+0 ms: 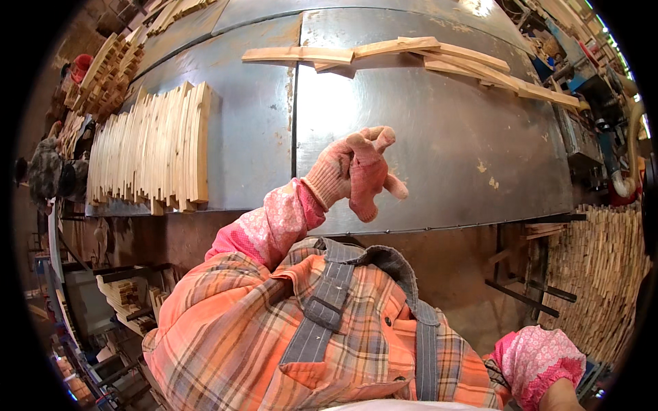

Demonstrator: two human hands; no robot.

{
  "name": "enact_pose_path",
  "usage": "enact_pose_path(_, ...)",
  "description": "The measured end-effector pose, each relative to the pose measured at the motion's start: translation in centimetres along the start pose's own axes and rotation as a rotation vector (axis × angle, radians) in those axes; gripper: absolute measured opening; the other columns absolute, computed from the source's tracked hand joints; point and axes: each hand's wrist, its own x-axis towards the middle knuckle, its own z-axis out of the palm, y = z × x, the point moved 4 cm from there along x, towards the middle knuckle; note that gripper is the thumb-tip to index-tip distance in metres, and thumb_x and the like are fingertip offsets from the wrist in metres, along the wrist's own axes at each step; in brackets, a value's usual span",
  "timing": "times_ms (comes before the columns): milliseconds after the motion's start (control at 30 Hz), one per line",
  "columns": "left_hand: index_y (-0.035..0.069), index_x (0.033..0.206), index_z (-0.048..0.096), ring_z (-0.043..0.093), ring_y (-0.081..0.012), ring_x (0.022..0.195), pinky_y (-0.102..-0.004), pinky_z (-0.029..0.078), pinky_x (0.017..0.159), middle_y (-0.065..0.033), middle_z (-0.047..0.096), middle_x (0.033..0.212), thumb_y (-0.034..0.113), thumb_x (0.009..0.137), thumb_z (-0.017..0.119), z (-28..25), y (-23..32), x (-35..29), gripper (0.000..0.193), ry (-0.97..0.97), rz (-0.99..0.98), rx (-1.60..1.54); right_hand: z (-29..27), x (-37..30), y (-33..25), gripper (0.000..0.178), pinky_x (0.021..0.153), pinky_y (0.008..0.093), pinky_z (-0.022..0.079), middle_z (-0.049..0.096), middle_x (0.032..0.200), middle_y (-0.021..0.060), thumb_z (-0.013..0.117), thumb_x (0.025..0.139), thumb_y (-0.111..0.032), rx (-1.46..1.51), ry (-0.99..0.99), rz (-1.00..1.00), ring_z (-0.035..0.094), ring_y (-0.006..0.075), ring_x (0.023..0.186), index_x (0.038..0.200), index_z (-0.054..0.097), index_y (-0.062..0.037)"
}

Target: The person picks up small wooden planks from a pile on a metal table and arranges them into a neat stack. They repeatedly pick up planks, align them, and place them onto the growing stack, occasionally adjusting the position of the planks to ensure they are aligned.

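Note:
My left hand (pixel 367 171), in a pink knitted glove with a darker coated palm, hovers over the near part of a grey metal table (pixel 439 157). Its fingers are spread and loosely bent, and nothing lies in them. A pink floral sleeve cover (pixel 267 229) wraps that forearm. Across the table's far side runs a loose, overlapping line of wooden strips (pixel 445 58), apart from the hand. Of my right arm only a floral cuff (pixel 538 363) and a bit of bare skin show at the lower right; the right hand is out of the picture.
A tight row of light wooden strips (pixel 151 147) stands on the table's left part. More wood pieces (pixel 110 68) are piled beyond it. A tall stack of strips (pixel 593 281) is at the right, below blue machinery (pixel 596 85). Metal bars (pixel 531 294) jut out near that stack.

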Motion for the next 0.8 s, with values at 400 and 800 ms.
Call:
enact_pose_path(400, 0.006, 0.132, 0.054, 0.065, -0.0186, 0.093, -0.0323, 0.055, 0.084, -0.0047, 0.063, 0.126, 0.02, 0.102, 0.056, -2.2, 1.4, -0.2, 0.032, 0.12, 0.047, -0.114, -1.2, -14.9, 21.3, 0.009, 0.068, 0.0359, 0.035, 0.054, 0.097, 0.0008, 0.058, 0.1, -0.019, -0.388, 0.9, 0.898, 0.048, 0.0161, 0.079, 0.108, 0.059, -0.014)
enact_pose_path(800, 0.006, 0.13, 0.056, 0.067, -0.0284, 0.074, -0.0412, 0.055, 0.064, -0.0002, 0.064, 0.116, 0.015, 0.098, 0.063, -3.0, 1.9, 0.3, 0.035, 0.053, -0.006, -0.093, 4.4, -22.7, 25.7, 0.023, 0.077, 0.0355, 0.042, 0.058, 0.107, 0.005, 0.06, 0.098, -0.013, -0.446, 1.116, 1.172, 0.055, 0.0177, 0.091, 0.12, 0.058, -0.0073)
